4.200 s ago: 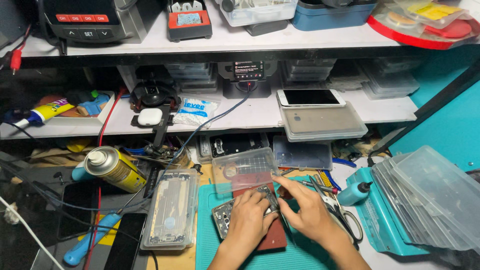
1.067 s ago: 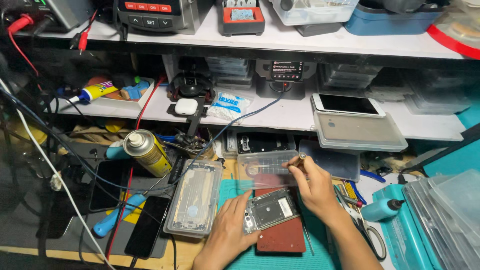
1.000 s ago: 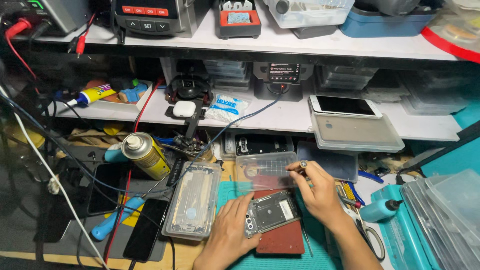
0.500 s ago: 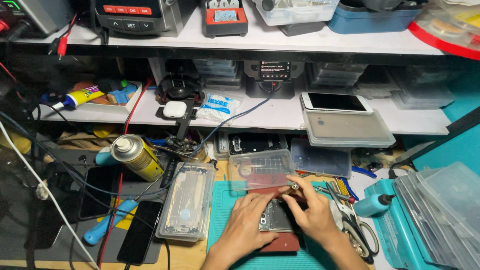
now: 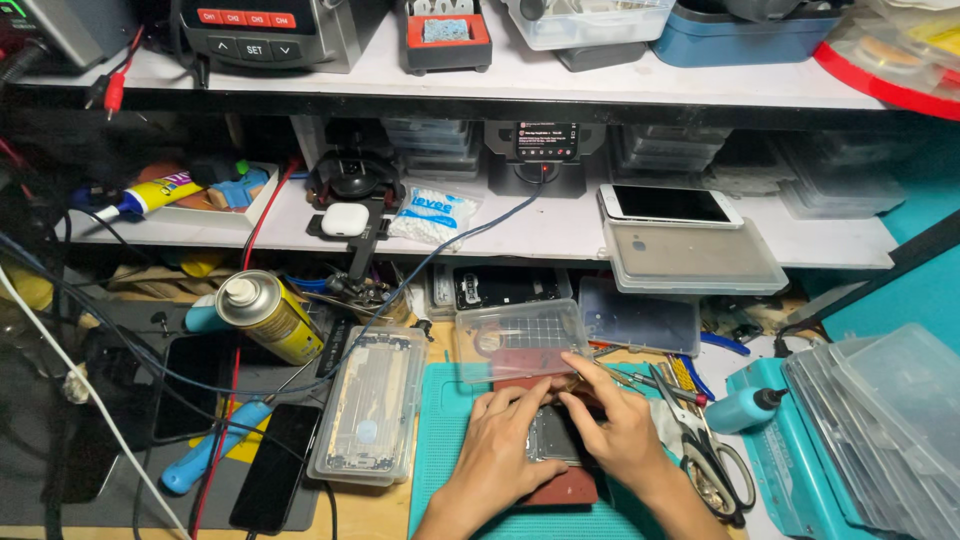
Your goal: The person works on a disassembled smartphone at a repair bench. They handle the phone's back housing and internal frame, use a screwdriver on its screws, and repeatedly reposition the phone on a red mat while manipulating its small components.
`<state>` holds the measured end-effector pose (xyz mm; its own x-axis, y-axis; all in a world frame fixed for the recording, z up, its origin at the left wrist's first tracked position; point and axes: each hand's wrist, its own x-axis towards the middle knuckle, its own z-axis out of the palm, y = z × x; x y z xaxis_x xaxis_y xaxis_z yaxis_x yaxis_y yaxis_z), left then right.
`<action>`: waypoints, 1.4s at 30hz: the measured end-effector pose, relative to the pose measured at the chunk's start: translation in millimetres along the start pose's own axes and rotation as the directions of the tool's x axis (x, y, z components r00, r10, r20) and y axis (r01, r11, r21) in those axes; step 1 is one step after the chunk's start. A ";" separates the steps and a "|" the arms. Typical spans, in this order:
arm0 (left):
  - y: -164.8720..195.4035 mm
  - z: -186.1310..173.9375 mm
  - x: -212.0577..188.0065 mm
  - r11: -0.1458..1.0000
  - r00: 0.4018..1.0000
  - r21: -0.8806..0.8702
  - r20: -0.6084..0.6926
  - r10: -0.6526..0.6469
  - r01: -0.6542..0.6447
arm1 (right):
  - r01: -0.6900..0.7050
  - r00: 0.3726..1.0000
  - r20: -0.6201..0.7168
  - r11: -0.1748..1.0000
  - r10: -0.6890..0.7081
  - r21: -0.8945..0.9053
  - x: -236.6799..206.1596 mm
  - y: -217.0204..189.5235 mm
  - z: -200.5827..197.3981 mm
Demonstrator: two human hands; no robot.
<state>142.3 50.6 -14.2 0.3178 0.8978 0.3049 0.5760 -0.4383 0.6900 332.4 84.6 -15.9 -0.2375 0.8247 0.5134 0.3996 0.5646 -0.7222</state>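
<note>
Both hands rest over an opened phone body (image 5: 556, 447) lying on a dark red pad (image 5: 562, 488) on the teal work mat (image 5: 440, 440). My left hand (image 5: 502, 440) lies flat on the phone's left side, fingers spread. My right hand (image 5: 612, 420) covers its upper right part, with thumb and forefinger pinched together; whether they hold a small part or tool is hidden. A clear plastic parts box (image 5: 520, 340) sits just behind the hands.
A clear case with a phone frame (image 5: 370, 402) lies left of the mat, beside a yellow spray can (image 5: 265, 315) and a black phone (image 5: 273, 468). Scissors (image 5: 710, 450) and a teal bottle (image 5: 742, 408) lie to the right. Clear trays (image 5: 880, 420) are stacked far right. Shelves (image 5: 540, 232) run behind.
The right hand came down from the clear parts box onto the phone. The left hand moved from the phone's left edge to lie over it. The view shifted slightly.
</note>
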 end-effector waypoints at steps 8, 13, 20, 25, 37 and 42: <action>-4.1 3.9 -0.8 1.000 1.000 0.020 0.000 -0.009 0.009 | 0.154 0.987 -0.021 0.972 -0.160 -0.178 8.8 -11.2 -0.1; -6.3 4.9 -0.4 1.000 1.000 0.016 0.004 -0.015 0.015 | 0.175 0.981 -0.033 0.944 -0.191 -0.280 15.5 -20.4 2.6; -5.5 3.1 -0.1 1.000 1.000 0.012 0.013 -0.020 0.020 | 0.143 0.981 -0.088 0.952 -0.172 -0.269 18.0 -20.7 4.2; -4.0 1.8 0.0 1.000 1.000 0.008 0.006 -0.007 0.007 | 0.158 0.981 -0.072 0.960 -0.179 -0.233 14.9 -17.0 2.9; -4.7 0.9 0.2 1.000 1.000 -0.006 -0.018 0.015 -0.015 | 0.091 0.991 -0.090 0.987 -0.103 -0.130 9.0 -7.1 3.0; -4.8 1.4 -1.4 1.000 0.999 -0.012 -0.044 0.018 -0.019 | 0.094 0.990 -0.094 0.987 -0.107 -0.131 7.2 -7.2 4.1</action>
<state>140.2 51.4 -18.9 0.2948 0.8907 0.3461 0.5611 -0.4545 0.6918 324.2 86.6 -8.9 -0.1947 0.7529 0.6287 0.4879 0.6304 -0.6038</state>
